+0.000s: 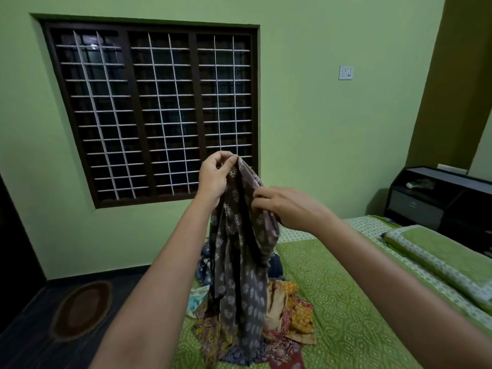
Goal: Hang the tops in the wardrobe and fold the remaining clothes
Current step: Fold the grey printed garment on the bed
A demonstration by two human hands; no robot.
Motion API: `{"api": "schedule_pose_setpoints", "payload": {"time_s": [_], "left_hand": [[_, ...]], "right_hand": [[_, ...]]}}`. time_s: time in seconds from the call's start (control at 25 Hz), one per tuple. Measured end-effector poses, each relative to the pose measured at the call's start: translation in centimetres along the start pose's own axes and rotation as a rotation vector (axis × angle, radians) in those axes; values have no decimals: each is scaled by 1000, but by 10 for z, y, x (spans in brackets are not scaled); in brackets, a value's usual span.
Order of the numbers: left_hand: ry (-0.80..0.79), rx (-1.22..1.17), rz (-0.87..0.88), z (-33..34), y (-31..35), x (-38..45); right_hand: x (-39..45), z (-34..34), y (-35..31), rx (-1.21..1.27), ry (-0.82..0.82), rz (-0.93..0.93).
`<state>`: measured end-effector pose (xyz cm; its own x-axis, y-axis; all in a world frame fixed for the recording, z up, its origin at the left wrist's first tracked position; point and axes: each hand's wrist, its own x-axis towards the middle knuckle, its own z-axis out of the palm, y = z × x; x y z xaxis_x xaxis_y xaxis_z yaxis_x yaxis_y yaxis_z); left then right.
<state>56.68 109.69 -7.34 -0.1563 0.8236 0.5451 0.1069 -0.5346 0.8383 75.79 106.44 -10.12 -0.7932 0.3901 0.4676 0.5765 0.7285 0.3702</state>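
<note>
Far to the left of the left hand (pixel 214 177), one oval brown mat (pixel 81 310) lies on the dark floor below a green wall (pixel 314 115). Behind that hand stands one dark-framed window (pixel 157 110) with three barred panels. The left hand pinches the top edge of a grey printed garment (pixel 241 251) between thumb and fingertips, lifting it high. The right hand (pixel 286 209), lower and just to the right, grips a fold of the same cloth. The garment hangs down from both hands onto a heap of mixed printed clothes (pixel 282 315) on the bed (pixel 346 302), which has a green patterned cover. Right of the right hand, one wall switch plate (pixel 345 72) is mounted above; one green pillow (pixel 439 257) lies at the bed's head, and one dark bedside cabinet (pixel 436 201) stands beyond. No writing is legible.
</note>
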Motion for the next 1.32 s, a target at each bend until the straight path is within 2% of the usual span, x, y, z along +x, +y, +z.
{"api": "schedule_pose_setpoints", "payload": {"time_s": [0.12,0.2,0.32,0.52,0.68,0.88,1.08,1.32], "left_hand": [[-34,-9,-6,-2,-11,-4],[-75,-34,-20,4,-12,-11],[-121,-38,-16,13,-9,-18],[-195,-14,-24,22,-11,-32],[-262,-47,-58,34,-14,-54],[-326,-149,-110,55,-9,-73],[-407,-257,-117,88,3,-96],[-509,-278,-127,123,13,-121]], "right_hand": [[-13,4,-14,284,40,239],[-16,5,-27,344,12,324],[-23,5,-44,230,-89,330],[-39,-12,-64,15,107,319],[-47,-20,-69,-93,33,313],[-73,-33,-81,10,50,425],[-102,-50,-79,-277,-99,331],[-136,-68,-76,-337,-62,424]]}}
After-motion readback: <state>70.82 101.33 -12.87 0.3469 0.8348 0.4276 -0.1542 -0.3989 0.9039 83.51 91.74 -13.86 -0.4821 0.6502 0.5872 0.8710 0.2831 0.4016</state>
